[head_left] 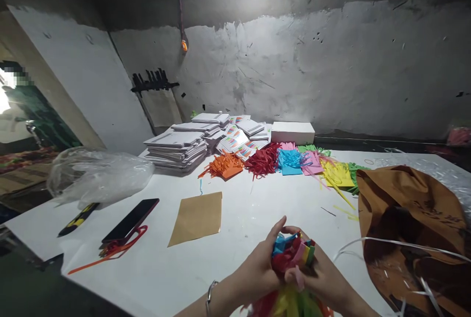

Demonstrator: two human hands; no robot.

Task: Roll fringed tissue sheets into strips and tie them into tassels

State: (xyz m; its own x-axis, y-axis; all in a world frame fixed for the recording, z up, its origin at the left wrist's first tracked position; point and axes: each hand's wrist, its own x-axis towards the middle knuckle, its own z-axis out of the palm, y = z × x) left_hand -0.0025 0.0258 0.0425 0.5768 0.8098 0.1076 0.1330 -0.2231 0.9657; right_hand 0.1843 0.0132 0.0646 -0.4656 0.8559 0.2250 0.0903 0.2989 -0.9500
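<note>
Both hands are cupped around one bundle of coloured paper strips [289,254], with blue, red, pink, yellow and green ends showing at the top. My left hand [259,263], a bracelet at its wrist, presses the bundle from the left. From the other side my right hand [324,273] closes on it, fingers partly hidden behind the strips. More strips in red, yellow and green hang below the hands at the table's front edge. Beyond lie fringed paper piles: orange [225,166], dark red [263,159], blue [290,160], pink [312,162] and yellow [337,173].
A brown fabric bag [408,199] fills the right side, with white strips across it. Stacks of white cards [176,147] and a white box [293,132] stand at the back. On the left are a plastic bag [103,174], a cutter [78,220], a phone [130,221] and brown paper [196,219].
</note>
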